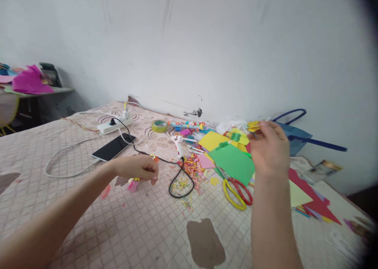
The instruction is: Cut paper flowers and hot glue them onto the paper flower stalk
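Observation:
My right hand (270,145) is raised over the paper pile at the right, its fingers pinching a small yellow paper cutout (253,126). My left hand (138,168) hovers low over the table with its fingers curled; what they hold, if anything, is hidden. A pink and yellow paper piece (132,185) shows just below that hand, and a small orange piece (154,158) peeks out behind it. Between the hands stands a white glue gun (178,145). Yellow and red-handled scissors (236,192) lie left of my right forearm, partly over a green sheet (233,162).
A black cord (193,182) loops over paper scraps (191,168). Farther back are a power strip (108,126), a phone (113,147), a tape roll (159,126) and yellow sheets (212,140). A blue bag (298,137) and red paper (315,198) lie right. The wall borders the table.

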`<action>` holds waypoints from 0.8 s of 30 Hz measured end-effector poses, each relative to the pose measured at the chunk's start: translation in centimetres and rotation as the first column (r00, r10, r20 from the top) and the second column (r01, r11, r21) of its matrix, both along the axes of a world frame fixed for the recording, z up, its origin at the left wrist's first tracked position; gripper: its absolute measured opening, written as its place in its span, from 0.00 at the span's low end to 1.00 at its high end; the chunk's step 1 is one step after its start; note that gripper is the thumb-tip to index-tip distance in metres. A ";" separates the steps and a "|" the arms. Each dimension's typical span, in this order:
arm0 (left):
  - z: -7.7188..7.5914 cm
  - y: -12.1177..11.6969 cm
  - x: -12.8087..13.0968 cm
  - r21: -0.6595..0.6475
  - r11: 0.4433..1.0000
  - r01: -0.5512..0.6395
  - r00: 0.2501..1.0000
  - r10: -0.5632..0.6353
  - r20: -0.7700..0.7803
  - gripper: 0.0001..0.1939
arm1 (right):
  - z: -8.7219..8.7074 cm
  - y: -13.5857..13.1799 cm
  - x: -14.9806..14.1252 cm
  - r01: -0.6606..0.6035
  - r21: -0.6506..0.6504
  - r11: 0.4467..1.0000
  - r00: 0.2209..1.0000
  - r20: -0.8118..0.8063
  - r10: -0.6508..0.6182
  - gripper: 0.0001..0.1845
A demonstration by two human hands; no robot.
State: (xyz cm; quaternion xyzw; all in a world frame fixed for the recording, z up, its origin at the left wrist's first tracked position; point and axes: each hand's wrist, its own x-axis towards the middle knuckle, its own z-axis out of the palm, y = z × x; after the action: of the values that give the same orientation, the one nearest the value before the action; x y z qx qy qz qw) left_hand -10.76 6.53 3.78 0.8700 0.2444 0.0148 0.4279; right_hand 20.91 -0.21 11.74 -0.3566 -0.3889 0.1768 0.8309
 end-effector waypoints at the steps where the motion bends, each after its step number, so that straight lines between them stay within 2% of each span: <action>1: 0.0 -0.1 0.0 0.005 1.000 0.018 1.000 -0.018 -0.010 0.10 | 0.2 -0.2 0.8 0.047 0.023 0.999 0.998 -0.038 -0.046 0.05; 5: 0.1 -0.1 -0.3 -0.005 0.998 0.062 0.997 -0.062 -0.036 0.10 | 1.1 -1.4 3.9 0.213 0.079 0.974 0.969 -0.143 -0.200 0.09; 7: 0.4 0.1 -0.6 -0.035 0.999 0.029 0.999 -0.031 -0.037 0.11 | 1.4 -2.0 4.9 0.290 0.110 0.951 0.949 -0.162 -0.271 0.13; 9: 0.7 0.4 -0.9 -0.035 0.997 -0.076 0.997 0.076 0.016 0.11 | 1.5 -2.2 5.2 0.331 0.136 0.934 0.937 -0.164 -0.309 0.15; 11: 1.0 0.9 -1.3 0.026 0.964 -0.264 0.957 0.259 0.128 0.13 | 1.3 -2.0 4.5 0.319 0.146 0.936 0.943 -0.153 -0.297 0.14; 13: 1.0 1.5 -1.7 0.128 0.872 -0.472 0.867 0.433 0.247 0.15 | 1.0 -1.4 2.7 0.240 0.139 0.961 0.967 -0.116 -0.225 0.11; 15: 0.8 2.0 -1.9 0.252 0.749 -0.612 0.782 0.529 0.330 0.16 | 0.4 -0.7 0.2 0.059 0.091 0.994 0.998 -0.032 -0.056 0.07; 16: 0.6 2.2 -2.0 0.314 0.696 -0.646 0.760 0.547 0.350 0.15 | 0.0 -0.4 -1.1 -0.042 0.050 0.998 0.999 0.012 0.041 0.06; 18: 0.1 2.4 -2.0 0.421 0.619 -0.663 0.749 0.562 0.353 0.15 | -0.8 0.0 -3.6 -0.236 -0.095 0.967 0.966 0.081 0.243 0.05; 21: -1.0 2.4 -1.5 0.507 0.577 -0.641 0.755 0.593 0.280 0.16 | -1.9 0.1 -6.2 -0.358 -0.198 0.913 0.914 0.126 0.386 0.05; 24: -2.2 2.6 -1.1 0.521 0.607 -0.600 0.757 0.641 0.125 0.18 | -2.5 -0.1 -7.5 -0.402 -0.232 0.886 0.892 0.121 0.436 0.04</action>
State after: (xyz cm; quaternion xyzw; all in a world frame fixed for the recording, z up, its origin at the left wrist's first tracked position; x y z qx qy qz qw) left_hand -11.86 9.15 1.62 0.8133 0.5323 0.1968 0.1283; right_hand 13.46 -0.33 9.25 -0.3595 -0.5062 0.3596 0.6965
